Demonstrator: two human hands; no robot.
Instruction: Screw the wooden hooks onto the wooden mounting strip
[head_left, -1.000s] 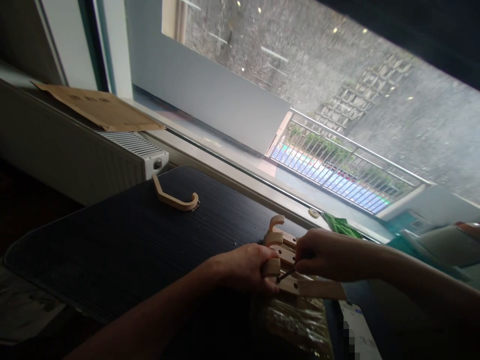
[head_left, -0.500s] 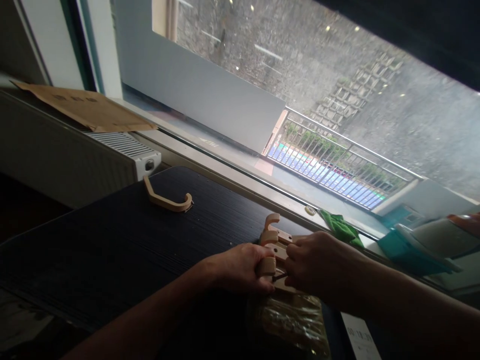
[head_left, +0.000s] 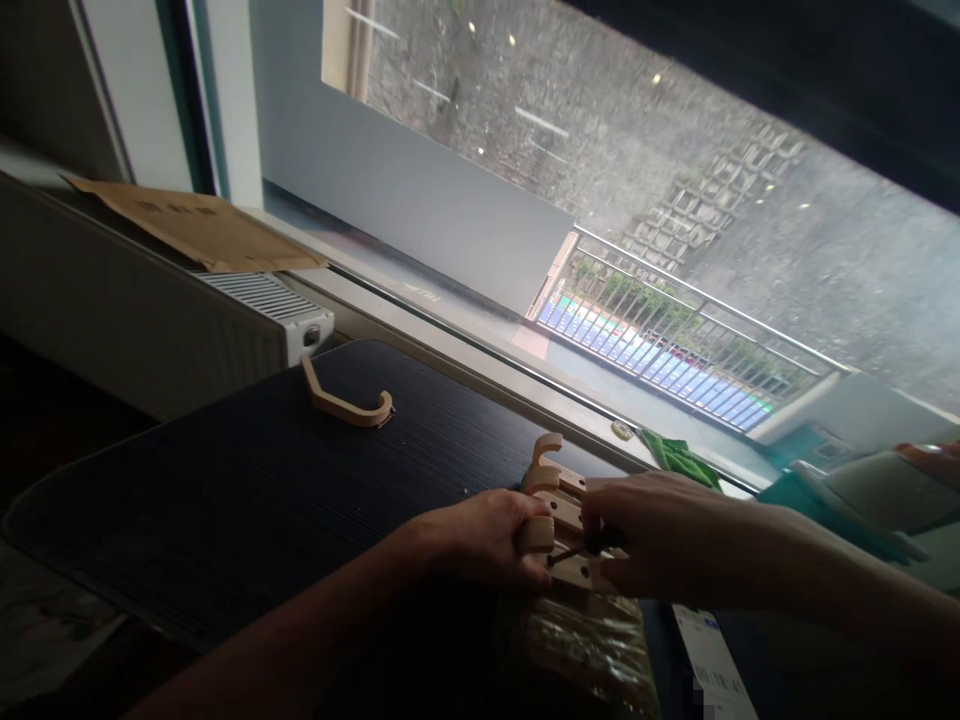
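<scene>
On the dark table point(head_left: 247, 490), my left hand point(head_left: 480, 535) is closed around the hooked ends of a stack of light wooden hook pieces point(head_left: 559, 505). My right hand point(head_left: 652, 535) comes from the right and pinches a small dark tool point(head_left: 574, 551) whose tip meets the lowest wooden piece. One more wooden hook point(head_left: 345, 400) lies alone on the table to the far left of both hands.
A clear plastic bag point(head_left: 585, 650) lies just below the hands. A phone point(head_left: 712, 670) rests at the lower right. Green cloth point(head_left: 679, 458) and a teal object point(head_left: 817, 500) sit on the window sill. A radiator point(head_left: 262, 305) with cardboard point(head_left: 195, 225) on it stands left.
My right hand has shifted slightly over the wooden pieces, and the dark tool shows between its fingers again. The left hand keeps its grip. The camera view has swung a little.
</scene>
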